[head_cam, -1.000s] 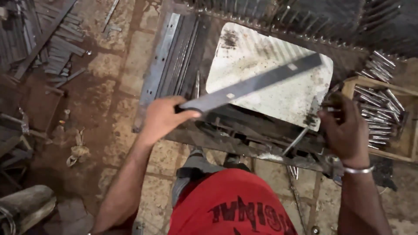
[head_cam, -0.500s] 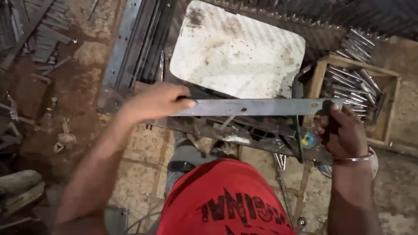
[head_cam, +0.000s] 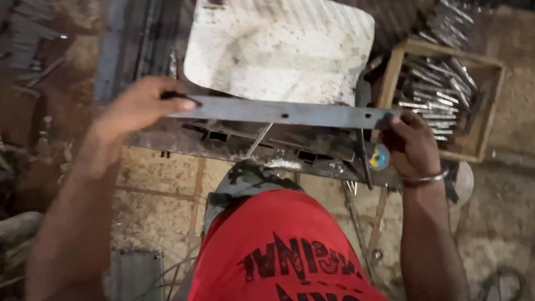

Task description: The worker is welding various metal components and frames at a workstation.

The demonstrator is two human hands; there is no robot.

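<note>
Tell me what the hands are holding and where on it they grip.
A long flat metal bar, held level. The left hand grips its left end, the right hand its right end.

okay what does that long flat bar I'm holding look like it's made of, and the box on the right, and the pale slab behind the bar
The flat bar, gripped by the left hand and right hand, looks like bare steel: dull grey, thin, with small drilled holes. The box seems raw wood, tan and unpainted, holding shiny metal pieces. The pale slab is harder to call: whitish, scuffed, possibly painted metal or board.
</note>
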